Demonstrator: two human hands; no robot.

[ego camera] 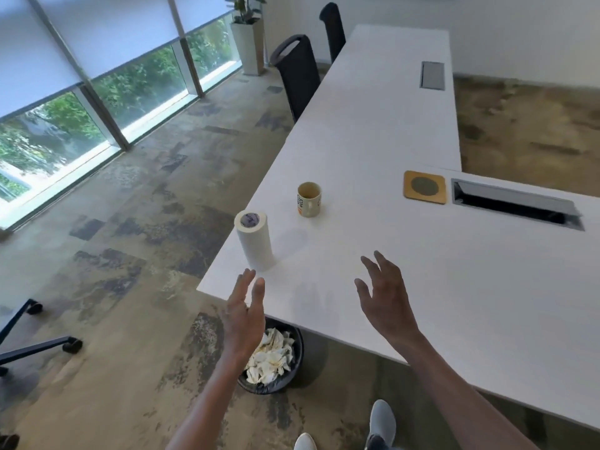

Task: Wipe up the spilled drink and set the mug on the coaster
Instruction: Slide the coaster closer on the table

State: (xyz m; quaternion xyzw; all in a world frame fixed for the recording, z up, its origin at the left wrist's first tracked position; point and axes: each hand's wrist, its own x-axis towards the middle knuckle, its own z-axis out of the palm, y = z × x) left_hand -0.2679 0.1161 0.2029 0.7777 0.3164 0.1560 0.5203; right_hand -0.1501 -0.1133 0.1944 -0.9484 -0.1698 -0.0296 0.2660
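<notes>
A cream mug (308, 199) with printed lettering stands upright on the white table (373, 125), near its left edge. A square tan coaster (425, 187) with a grey round centre lies to the mug's right, apart from it. A white paper towel roll (254, 241) stands upright near the table's corner. My left hand (244, 311) hovers open just below the roll, over the table's edge. My right hand (384, 295) is open with fingers spread above the tabletop, right of the roll. I see no clear liquid on the table surface.
A black bin (272, 358) full of crumpled paper sits under the table's corner. An open cable hatch (516, 204) lies right of the coaster, another (432, 75) farther back. Two dark chairs (300, 73) line the table's left side. A chair base (39, 345) stands at left.
</notes>
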